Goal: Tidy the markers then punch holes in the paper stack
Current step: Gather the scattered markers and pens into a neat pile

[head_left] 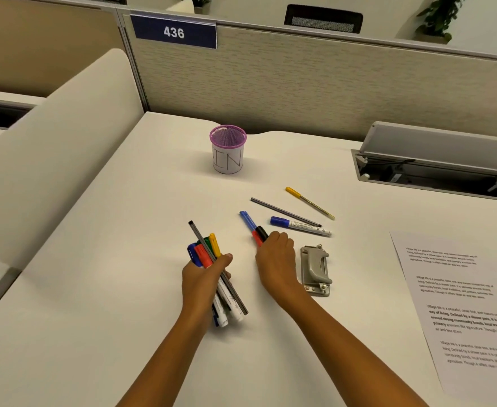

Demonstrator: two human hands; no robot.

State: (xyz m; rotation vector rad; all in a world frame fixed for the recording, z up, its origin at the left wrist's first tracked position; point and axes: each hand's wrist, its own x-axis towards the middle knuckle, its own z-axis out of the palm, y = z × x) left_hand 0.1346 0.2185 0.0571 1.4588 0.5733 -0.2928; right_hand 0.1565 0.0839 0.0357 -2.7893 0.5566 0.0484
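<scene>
On the white surface (109, 318), the paper stack (461, 306) lies at the right edge, a purple mesh cup (228, 151) stands toward the back, and the hole punch (314, 268) sits just beside the right hand (276, 259), which grips red and black markers (259, 235), while the left hand (200, 277) clasps a marker bundle (206, 252).

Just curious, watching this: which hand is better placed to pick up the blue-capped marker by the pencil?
Right, probably. The right hand is close to the blue-capped marker, though it grips other markers; the left hand is farther and grips a full bundle.
</scene>
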